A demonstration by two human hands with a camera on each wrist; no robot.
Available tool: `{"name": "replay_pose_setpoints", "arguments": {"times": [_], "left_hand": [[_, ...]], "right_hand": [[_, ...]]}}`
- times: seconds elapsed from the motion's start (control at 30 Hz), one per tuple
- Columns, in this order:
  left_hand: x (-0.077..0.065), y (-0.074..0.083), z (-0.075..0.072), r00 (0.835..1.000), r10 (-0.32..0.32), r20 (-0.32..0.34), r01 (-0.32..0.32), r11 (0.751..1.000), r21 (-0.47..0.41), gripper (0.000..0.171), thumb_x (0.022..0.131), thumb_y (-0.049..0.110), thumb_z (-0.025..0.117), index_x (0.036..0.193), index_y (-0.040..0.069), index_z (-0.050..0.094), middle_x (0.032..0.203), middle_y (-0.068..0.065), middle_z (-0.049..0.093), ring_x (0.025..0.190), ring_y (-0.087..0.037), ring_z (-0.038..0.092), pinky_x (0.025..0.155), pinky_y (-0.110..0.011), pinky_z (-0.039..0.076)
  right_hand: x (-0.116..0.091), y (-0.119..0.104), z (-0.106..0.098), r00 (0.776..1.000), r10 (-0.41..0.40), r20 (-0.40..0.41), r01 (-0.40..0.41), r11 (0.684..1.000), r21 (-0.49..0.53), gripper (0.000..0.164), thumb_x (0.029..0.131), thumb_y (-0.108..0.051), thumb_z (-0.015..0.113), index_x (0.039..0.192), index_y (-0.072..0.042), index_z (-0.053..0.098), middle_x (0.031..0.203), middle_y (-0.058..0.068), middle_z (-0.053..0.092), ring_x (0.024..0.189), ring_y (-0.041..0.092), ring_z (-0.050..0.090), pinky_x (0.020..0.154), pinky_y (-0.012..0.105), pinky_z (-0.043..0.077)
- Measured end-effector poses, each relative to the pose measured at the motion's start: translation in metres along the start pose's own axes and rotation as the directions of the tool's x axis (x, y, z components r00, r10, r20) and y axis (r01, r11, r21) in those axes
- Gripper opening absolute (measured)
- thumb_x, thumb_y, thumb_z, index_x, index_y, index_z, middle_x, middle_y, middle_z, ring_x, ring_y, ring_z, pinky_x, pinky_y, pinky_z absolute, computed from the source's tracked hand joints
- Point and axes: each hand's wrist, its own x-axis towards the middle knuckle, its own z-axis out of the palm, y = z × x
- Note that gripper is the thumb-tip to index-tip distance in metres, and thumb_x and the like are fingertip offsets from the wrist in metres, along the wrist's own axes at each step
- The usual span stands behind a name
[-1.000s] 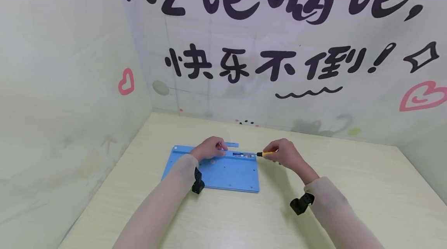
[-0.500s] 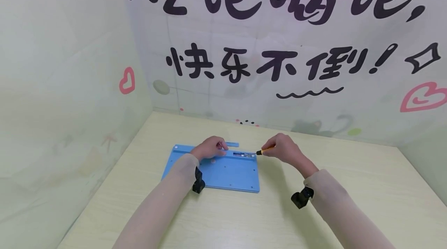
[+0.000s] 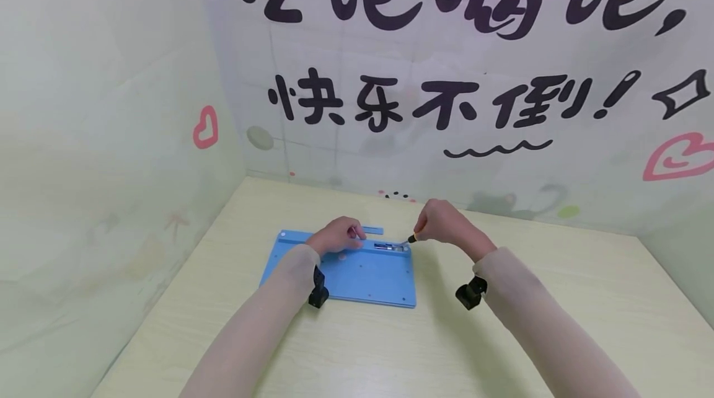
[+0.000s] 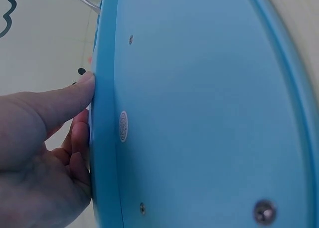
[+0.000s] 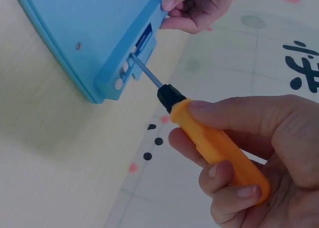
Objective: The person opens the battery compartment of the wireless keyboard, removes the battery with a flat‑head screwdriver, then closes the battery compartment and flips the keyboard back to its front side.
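Note:
A blue keyboard (image 3: 368, 280) lies face down, its underside dotted with screws. Along its far raised edge, a small battery compartment (image 3: 392, 247) is uncovered, with a battery (image 3: 382, 246) at its left part. My left hand (image 3: 336, 237) grips that edge; in the left wrist view the thumb presses the ridge and the other fingers curl behind it. My right hand (image 5: 264, 138) holds a screwdriver (image 5: 219, 143) by its yellow handle, fingers wrapped round it. The metal shaft slants down leftward, its tip at the compartment.
A narrow blue cover strip (image 3: 372, 230) lies on the table just behind the keyboard. The pale wooden table (image 3: 535, 299) meets a printed wall sheet (image 3: 334, 156) at the back and another wall on the left.
My right hand has risen and shifted a little left, tilting the screwdriver from nearly level to steeper, its tip further into the compartment. The left hand keeps its grip on the keyboard.

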Motion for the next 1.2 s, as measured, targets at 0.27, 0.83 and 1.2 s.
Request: {"name": "replay_pose_setpoints", "arguments": {"times": [0.27,0.83,1.2], "left_hand": [[0.001,0.001,0.001,1.000,-0.010,0.011,0.010,1.000,-0.011,0.010,0.086,0.009,0.063,0.096,0.006,0.065,0.092,-0.003,0.055,0.086,-0.019,0.047,0.079,-0.034,0.039],[0.005,-0.002,0.005,1.000,-0.005,0.001,0.005,1.000,-0.019,0.009,0.085,0.008,0.064,0.094,0.007,0.066,0.092,-0.003,0.055,0.087,-0.019,0.048,0.079,-0.034,0.040],[0.004,0.000,0.001,1.000,-0.023,0.000,0.023,1.000,0.009,0.010,0.086,0.008,0.063,0.096,0.007,0.066,0.095,-0.003,0.056,0.091,-0.020,0.049,0.084,-0.036,0.041]], "right_hand": [[0.015,-0.015,-0.008,0.995,0.049,0.090,-0.036,0.988,-0.148,0.028,0.076,-0.003,0.066,0.050,-0.010,0.058,0.051,-0.006,0.044,0.046,0.009,0.034,0.046,0.023,0.033],[0.018,0.011,-0.002,0.995,0.037,0.095,-0.034,0.999,-0.038,0.011,0.074,-0.003,0.067,0.064,-0.007,0.068,0.063,-0.003,0.059,0.055,0.010,0.046,0.054,0.026,0.041],[-0.007,0.053,0.019,1.000,0.007,-0.007,-0.005,0.962,0.273,0.010,0.079,-0.005,0.069,0.087,0.000,0.072,0.083,0.007,0.066,0.059,0.018,0.052,0.053,0.029,0.046]]}}
